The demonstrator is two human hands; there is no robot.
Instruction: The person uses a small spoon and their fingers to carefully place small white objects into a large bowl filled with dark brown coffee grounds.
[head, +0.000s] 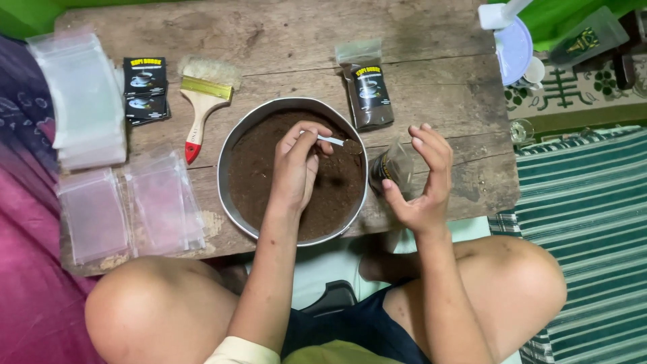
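From the head view, my left hand (296,165) pinches a small white plastic spoon (333,140), heaped it seems with brown powder, over the round metal pan of dark ground powder (269,168) on the worn wooden bench (431,81). My right hand (421,178), fingers spread, steadies a small clear plastic pouch (391,165) at the pan's rim. I judge filling is under way; next, tip the spoon squarely into the pouch mouth.

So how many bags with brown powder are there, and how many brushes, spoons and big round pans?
Bags with brown powder: 2, a filled bag lying flat and an open bag by the right hand
Brush: 1
Spoon: 1, in the left hand
Round pan: 1
Total: 5
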